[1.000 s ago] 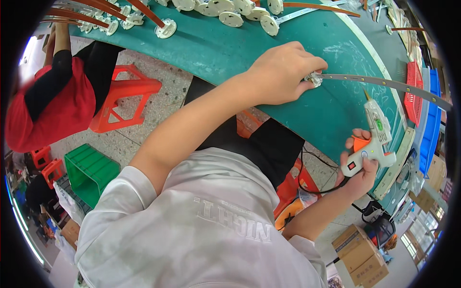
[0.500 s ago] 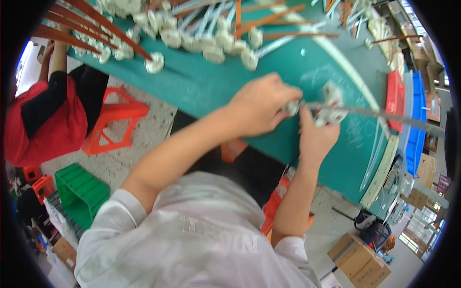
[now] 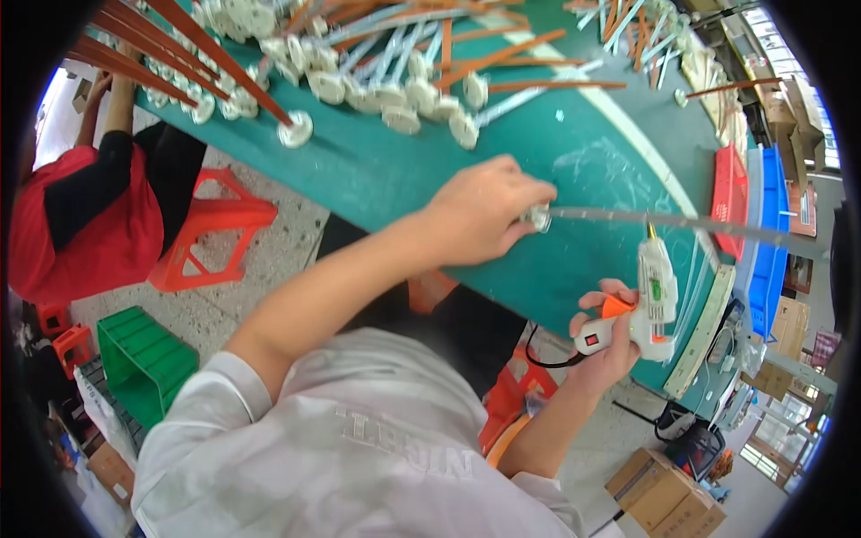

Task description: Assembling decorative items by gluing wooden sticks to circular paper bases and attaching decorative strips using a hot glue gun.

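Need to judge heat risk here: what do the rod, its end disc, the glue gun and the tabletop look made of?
Rod: looks like metal, thin, grey with a dull sheen.
Disc: likely plastic, off-white, half hidden by the left hand.
Glue gun, in the right hand: white moulded plastic, orange trigger.
Tabletop: smooth green sheet with pale scuffs; exact material unclear.

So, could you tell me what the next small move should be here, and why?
Probably bring the glue gun in the right hand up and left to the white disc that the left hand pinches at the end of the silver rod. The nozzle points that way but sits clear of the joint, near the edge of the green table.
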A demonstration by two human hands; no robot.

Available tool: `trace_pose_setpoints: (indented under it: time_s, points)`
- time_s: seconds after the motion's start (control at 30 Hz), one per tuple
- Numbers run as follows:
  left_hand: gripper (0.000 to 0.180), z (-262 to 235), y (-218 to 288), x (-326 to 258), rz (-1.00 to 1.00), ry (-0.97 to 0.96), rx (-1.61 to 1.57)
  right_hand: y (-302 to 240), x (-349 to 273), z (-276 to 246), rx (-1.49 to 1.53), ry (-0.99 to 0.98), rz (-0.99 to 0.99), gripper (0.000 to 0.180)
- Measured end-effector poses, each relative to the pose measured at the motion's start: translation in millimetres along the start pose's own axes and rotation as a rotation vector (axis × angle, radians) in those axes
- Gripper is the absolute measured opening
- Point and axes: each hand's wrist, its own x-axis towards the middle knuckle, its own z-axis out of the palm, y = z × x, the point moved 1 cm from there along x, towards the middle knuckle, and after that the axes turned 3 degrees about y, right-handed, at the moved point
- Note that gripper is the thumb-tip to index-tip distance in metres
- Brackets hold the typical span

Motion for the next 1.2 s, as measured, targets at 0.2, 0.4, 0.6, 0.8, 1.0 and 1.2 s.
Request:
trace_pose_setpoints:
  time_s: [0.2, 0.4, 0.6, 0.8, 1.0, 1.2]
  points:
    - [0.041, 3.2, -3.0, 1.9, -0.014, -0.009, 0.013, -14.8, -26.6, -8.3, -0.397, -0.161, 0.153, 0.015]
    - [0.036, 6.9, -5.7, -0.2, -0.013, -0.006, 0.039, -1.8, -22.6, 0.1, -0.424, -0.239, 0.185, 0.015]
    - [0.038, 8.1, -5.7, -1.7, 0.009, 0.002, 0.067, 0.3, -19.6, 6.2, -0.535, -0.260, 0.189, 0.017]
    - [0.037, 8.3, -6.4, -2.4, 0.014, 0.007, 0.074, 3.1, -19.0, 14.4, -0.527, -0.255, 0.202, 0.023]
    - [0.034, 8.9, -7.1, -1.3, 0.022, 0.025, 0.058, 5.8, -17.2, 14.0, -0.678, -0.312, 0.106, 0.028]
    - [0.033, 10.2, -8.2, -1.6, 0.036, 0.039, 0.068, 13.9, -19.1, 14.4, -0.860, -0.270, -0.033, 0.019]
